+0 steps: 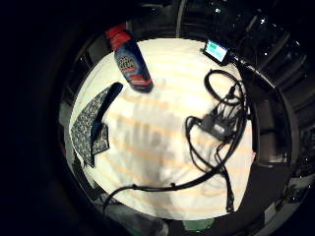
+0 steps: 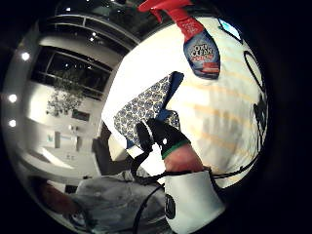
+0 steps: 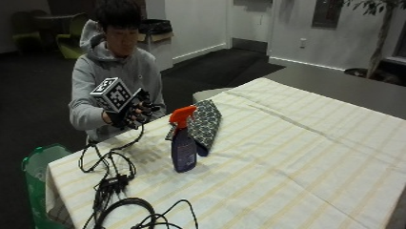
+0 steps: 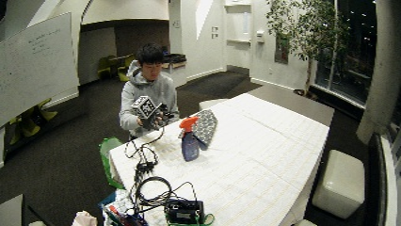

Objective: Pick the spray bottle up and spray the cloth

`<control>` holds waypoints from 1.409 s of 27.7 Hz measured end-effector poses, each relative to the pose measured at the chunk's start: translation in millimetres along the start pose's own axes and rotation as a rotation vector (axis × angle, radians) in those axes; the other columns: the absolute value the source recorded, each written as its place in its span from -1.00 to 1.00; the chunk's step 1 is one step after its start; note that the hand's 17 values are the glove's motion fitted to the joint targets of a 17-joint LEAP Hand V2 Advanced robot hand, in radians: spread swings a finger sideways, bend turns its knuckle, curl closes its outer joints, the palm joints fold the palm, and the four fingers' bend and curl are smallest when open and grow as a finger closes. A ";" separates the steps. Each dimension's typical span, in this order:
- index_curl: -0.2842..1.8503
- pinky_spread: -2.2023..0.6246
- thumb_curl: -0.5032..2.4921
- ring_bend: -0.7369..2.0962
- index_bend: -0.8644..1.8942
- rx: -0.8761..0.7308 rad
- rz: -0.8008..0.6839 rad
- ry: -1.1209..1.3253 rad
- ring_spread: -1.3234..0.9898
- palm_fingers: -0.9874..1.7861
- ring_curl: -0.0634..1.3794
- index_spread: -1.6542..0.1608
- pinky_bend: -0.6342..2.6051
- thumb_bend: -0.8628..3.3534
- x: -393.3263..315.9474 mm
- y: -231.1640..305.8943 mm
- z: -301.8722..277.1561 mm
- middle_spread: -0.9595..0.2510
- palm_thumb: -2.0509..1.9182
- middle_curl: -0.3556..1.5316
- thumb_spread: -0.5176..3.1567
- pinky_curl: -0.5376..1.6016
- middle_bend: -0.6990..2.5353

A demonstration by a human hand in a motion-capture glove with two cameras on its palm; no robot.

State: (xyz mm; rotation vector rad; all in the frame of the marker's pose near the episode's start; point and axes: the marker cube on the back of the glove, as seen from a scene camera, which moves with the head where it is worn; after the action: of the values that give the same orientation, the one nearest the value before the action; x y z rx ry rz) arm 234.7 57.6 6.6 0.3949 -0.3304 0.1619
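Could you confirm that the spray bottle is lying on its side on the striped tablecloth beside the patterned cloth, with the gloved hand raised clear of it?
Not quite: the spray bottle stands upright, as the outside view shows. It is on the striped tablecloth beside the patterned cloth, with the gloved right hand raised clear of it.

The person sits at the table's edge point(image 3: 70, 164) with the gloved right hand point(image 3: 130, 113) raised in front of the chest above that edge, palm turned toward the table, fingers point(image 3: 147, 108) spread and relaxed, holding nothing.
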 end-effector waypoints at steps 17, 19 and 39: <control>-0.61 0.74 -0.47 -0.24 -0.31 -0.076 0.068 -0.394 0.19 -0.35 -0.56 0.39 -0.27 -0.60 41.5 -57.5 18.4 0.56 0.30 -0.30 -0.20 -0.18 -0.43; -0.61 0.74 -0.47 -0.25 -0.31 -0.086 0.072 -0.425 0.18 -0.36 -0.56 0.39 -0.27 -0.60 43.2 -66.2 21.7 0.55 0.31 -0.30 -0.20 -0.18 -0.44; -0.61 0.74 -0.45 -0.27 -0.30 -0.116 0.073 -0.649 0.17 -0.34 -0.56 0.39 -0.29 -0.60 37.6 -132.8 65.2 0.51 0.35 -0.30 -0.22 -0.18 -0.45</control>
State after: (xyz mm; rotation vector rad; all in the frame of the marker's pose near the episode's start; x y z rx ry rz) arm 280.3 -86.2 29.9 0.3124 -0.9900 0.0814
